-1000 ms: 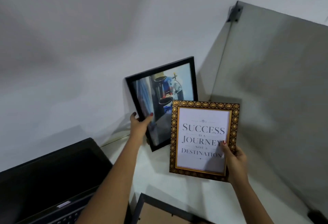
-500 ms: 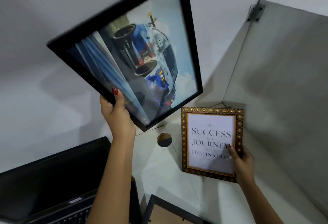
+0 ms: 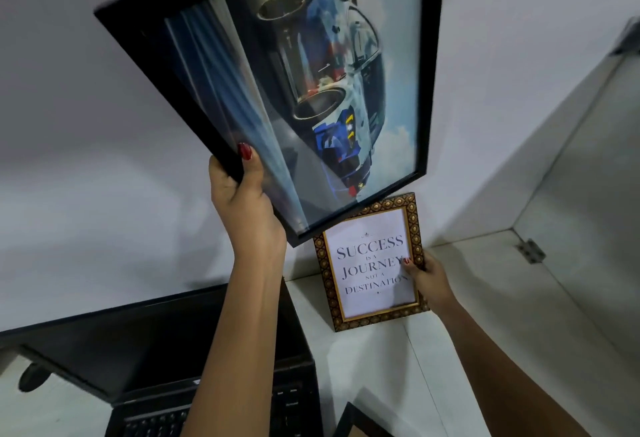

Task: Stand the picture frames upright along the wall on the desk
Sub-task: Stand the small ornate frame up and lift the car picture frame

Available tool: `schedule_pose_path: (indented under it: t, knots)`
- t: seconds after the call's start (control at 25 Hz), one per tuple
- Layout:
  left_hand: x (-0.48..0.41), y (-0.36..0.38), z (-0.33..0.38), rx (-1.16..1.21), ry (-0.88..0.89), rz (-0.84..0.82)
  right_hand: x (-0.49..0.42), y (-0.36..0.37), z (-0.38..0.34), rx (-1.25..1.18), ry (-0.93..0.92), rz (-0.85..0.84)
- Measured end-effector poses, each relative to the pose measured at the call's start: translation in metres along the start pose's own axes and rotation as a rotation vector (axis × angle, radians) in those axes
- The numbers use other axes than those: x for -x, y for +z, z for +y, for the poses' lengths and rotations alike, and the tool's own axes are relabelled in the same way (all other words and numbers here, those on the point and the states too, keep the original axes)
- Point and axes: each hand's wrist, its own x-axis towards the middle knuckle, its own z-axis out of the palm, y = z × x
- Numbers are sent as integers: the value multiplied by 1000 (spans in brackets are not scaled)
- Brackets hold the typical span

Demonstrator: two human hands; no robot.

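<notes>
The black frame [image 3: 277,90] with a car picture is raised above the desk [image 3: 467,298], tilted, its lower edge clamped by the left hand [image 3: 246,208], thumb over the front, arm stretched upward. The gold frame [image 3: 372,260] stands on the desk against the wall [image 3: 86,176], the right hand [image 3: 429,280] gripping its right edge
</notes>
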Motion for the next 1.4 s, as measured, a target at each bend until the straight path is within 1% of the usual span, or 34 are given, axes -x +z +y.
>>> schedule_pose_path:
  t: [0.12, 0.28, 0.44, 0.52, 0.64, 0.76, 0.96, 1.04, 1.12, 1.24, 1.32, 1.4]
  knots:
    - [-5, -1, -1, 37, -37, -4, -10, 6, 6, 10, -16, 9]
    - [-6, -2, -4, 77, -76, -10, -11, 5, 6, -84, -77, 56]
    - [-2, -6, 0, 45, -97, -21, -14, 5, -4, 23, -55, -24]
    - [0, -9, 2, 25, -90, -40, -15, 6, -1, 39, -58, 2]
    - [1, -13, 4, 14, -76, -65, -15, 6, 0, -3, -56, 24]
    - [3, -14, 4, -21, -69, -88, -21, 6, -7, 87, -4, -4]
    - [5, -11, 4, -62, -74, -76, -13, -3, -2, 118, 36, 156]
    - [8, -9, 6, -56, -83, -64, 2, -6, -2, 147, 15, 207]
    - [13, -8, 14, -28, -92, -46, 27, -4, -12, 174, -60, 248]
    - [23, -16, 30, 52, -133, 11, 84, 3, -32, 169, -189, 235]
    - [35, -29, 43, 143, -208, 69, 129, 10, -43, 23, -213, 216]
    - [50, -46, 51, 211, -319, 130, 171, 20, -57, -164, -187, 141]
